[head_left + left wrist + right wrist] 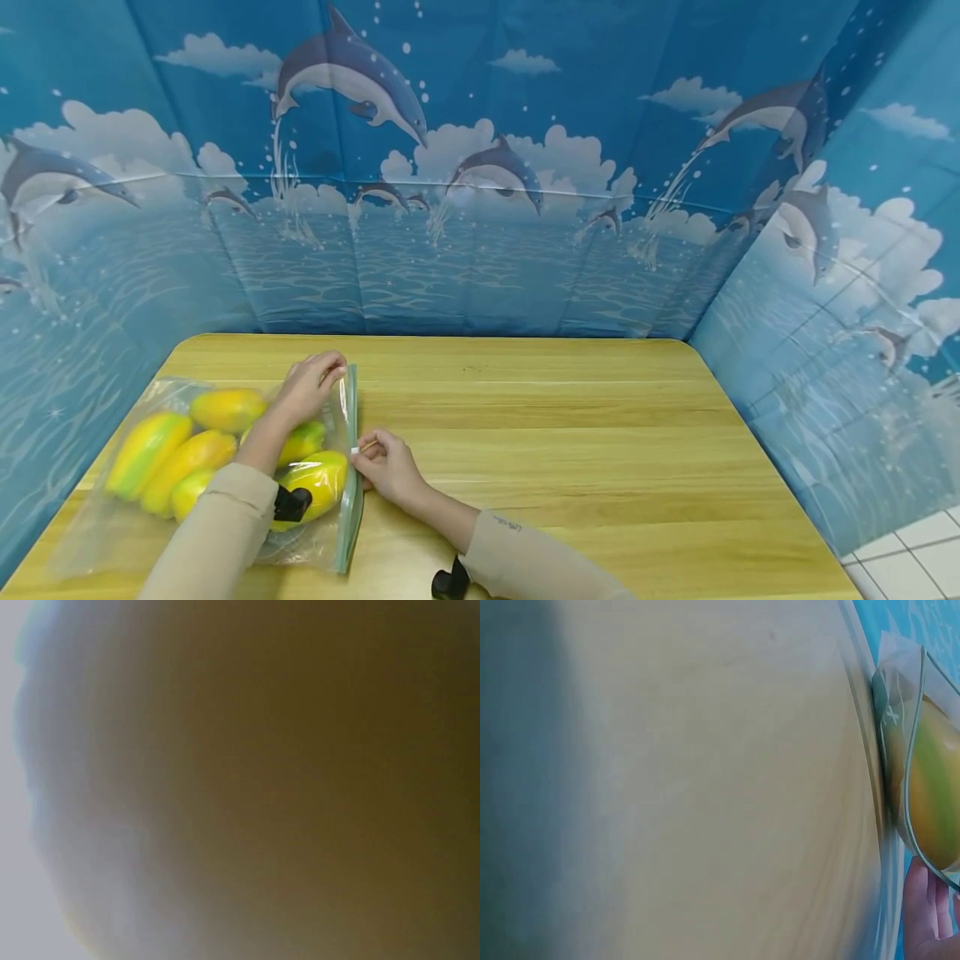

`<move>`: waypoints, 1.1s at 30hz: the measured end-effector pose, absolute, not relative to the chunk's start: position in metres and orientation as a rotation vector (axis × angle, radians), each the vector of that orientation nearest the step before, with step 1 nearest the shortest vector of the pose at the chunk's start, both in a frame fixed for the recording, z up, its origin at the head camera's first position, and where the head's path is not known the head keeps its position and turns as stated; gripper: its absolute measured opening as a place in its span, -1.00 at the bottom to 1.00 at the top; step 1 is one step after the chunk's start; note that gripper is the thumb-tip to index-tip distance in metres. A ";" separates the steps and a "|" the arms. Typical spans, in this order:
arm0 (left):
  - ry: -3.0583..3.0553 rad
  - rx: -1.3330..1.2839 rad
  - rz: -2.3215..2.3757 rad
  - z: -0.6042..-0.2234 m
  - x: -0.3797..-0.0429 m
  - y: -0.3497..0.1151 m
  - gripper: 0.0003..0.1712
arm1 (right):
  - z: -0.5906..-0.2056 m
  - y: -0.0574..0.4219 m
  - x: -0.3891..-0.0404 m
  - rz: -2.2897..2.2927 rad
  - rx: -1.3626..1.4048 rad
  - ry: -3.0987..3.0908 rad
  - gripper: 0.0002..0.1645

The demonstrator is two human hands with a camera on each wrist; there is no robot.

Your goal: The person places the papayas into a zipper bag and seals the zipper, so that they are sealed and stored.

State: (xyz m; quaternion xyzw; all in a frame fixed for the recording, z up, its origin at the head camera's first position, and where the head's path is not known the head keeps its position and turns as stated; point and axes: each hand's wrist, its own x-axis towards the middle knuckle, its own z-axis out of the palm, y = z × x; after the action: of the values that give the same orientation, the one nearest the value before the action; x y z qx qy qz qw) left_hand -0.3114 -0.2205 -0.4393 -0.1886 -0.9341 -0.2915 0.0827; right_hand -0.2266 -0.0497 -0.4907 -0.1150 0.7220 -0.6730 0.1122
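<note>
A large clear zip bag (97, 542) lies on the left of the table, its green zip edge (347, 537) facing right. Several yellow-green mangoes (227, 409) are inside it. My left hand (303, 392) reaches across the bag and grips the far end of its mouth with curled fingers. Partway down the zip edge, my right hand (392, 473) pinches the small white slider (355, 451) between thumb and forefinger. In the right wrist view, the bag's mouth bows apart beside a mango (934, 780), with fingers (922, 907) below. The left wrist view is only a brown blur.
The wooden table (585, 450) stretches to the right of the bag. A blue dolphin-print curtain (480, 250) hangs behind the table and along its sides. Black wrist cameras sit at both cuffs, the left one (292, 503) over the bag.
</note>
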 end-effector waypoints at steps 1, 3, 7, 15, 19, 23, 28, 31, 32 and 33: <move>-2.790 -0.568 -0.863 -0.438 -0.312 -0.220 -0.88 | -0.491 -0.049 -0.226 -1.978 -0.333 2.113 -0.84; -2.794 -0.575 -0.850 -0.436 -0.312 -0.220 -0.89 | -0.490 -0.049 -0.225 -1.979 -0.334 2.111 -0.85; -2.824 -0.581 -0.850 -0.433 -0.313 -0.219 -0.88 | -0.490 -0.048 -0.222 -1.988 -0.323 2.094 -0.86; -2.883 -0.603 -0.878 -0.427 -0.314 -0.220 -0.87 | -0.490 -0.046 -0.216 -2.010 -0.299 2.042 -0.84; -2.882 -0.617 -0.884 -0.425 -0.314 -0.220 -0.89 | -0.490 -0.046 -0.212 -2.022 -0.289 2.018 -0.84; -2.885 -0.613 -0.891 -0.424 -0.314 -0.219 -0.88 | -0.489 -0.046 -0.206 -2.062 -0.285 1.976 -0.85; -2.874 -0.625 -0.891 -0.422 -0.314 -0.219 -0.88 | -0.490 -0.046 -0.201 -2.061 -0.288 1.952 -0.86; -2.870 -0.626 -0.882 -0.421 -0.314 -0.220 -0.89 | -0.490 -0.045 -0.198 -2.038 -0.300 1.931 -0.85; -2.870 -0.623 -0.880 -0.421 -0.314 -0.220 -0.90 | -0.490 -0.045 -0.197 -2.034 -0.300 1.922 -0.86; -2.868 -0.624 -0.879 -0.421 -0.314 -0.221 -0.90 | -0.490 -0.045 -0.196 -2.024 -0.303 1.916 -0.86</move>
State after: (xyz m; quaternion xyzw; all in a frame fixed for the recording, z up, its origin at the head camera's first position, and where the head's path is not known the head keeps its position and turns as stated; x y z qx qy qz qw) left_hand -0.3136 -0.2207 -0.4209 -0.2035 -0.9353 -0.2868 0.0388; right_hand -0.1961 -0.0449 -0.4904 -0.1064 0.6737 -0.7116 0.1684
